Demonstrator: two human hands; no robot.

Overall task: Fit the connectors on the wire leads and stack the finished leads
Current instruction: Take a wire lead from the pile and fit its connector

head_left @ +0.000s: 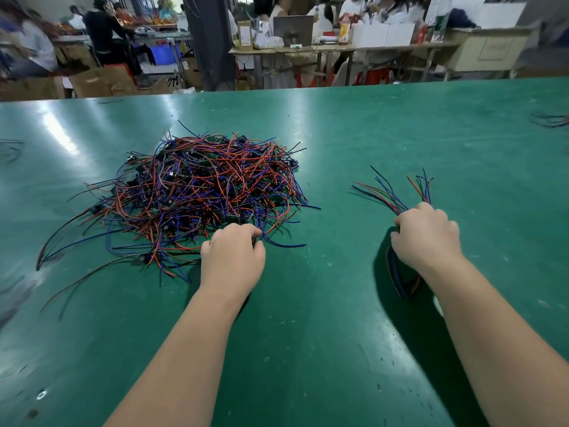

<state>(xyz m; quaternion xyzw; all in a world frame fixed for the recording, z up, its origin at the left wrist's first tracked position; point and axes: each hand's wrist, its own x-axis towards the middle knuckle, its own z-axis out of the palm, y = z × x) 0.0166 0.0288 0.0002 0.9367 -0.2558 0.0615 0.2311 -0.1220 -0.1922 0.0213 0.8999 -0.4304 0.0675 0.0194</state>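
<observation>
Pile: tangled red, blue and black wire leads (203, 192) heaped left of centre on the green table (338, 334).
Left hand (232, 252): fingers curled, pinching leads at the pile's near edge.
Right hand (426, 234): clenched round a separate bundle of leads (397, 195), well apart from the pile.
Beyond: far benches (338, 49), cardboard boxes (98, 80), seated workers, blurred.

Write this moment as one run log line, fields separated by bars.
left hand: pinches blue lead at near edge of tangled wire pile | right hand: grips wire bundle | surface: green table
</observation>
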